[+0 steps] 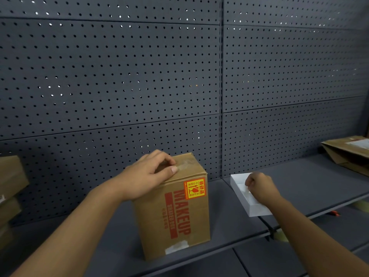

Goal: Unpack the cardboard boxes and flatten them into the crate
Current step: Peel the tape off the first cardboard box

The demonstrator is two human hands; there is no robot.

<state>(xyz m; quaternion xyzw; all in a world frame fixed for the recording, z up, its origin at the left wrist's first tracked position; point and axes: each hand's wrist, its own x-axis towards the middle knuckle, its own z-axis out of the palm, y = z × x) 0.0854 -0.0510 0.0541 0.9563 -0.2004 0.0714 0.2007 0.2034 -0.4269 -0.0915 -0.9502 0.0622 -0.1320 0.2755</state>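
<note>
Here's the dark grey shelf (229, 208), backed by a perforated metal panel (119, 76), and standing upright on it toward the front edge is a brown cardboard box (175, 216), closed on top. Red lettering reading MAKEUP runs down its near face, with a red-and-yellow fragile sticker (194, 188) at the upper corner and a scrap of white label (176, 246) near the bottom.

The left hand (147, 174) sits on top of the box, palm over the near left edge, fingers curled down onto the taped seam and thumb lying along the top near the front edge. It grips the lid area; whether a flap or the tape is pinched, I can't tell.

Over to the right, just beside the box but not touching it, a shallow white tray-like box (242, 194) lies open side up on the shelf, one corner jutting past the front edge. The right hand (261, 186) is down on it, fingers clenched round its far long wall, knuckles up.

At the shelf's far right end lies a flattened brown cardboard piece (347, 154) with a white label. At the left end, stacked brown cartons (11, 188) are cut off by the frame.
</note>
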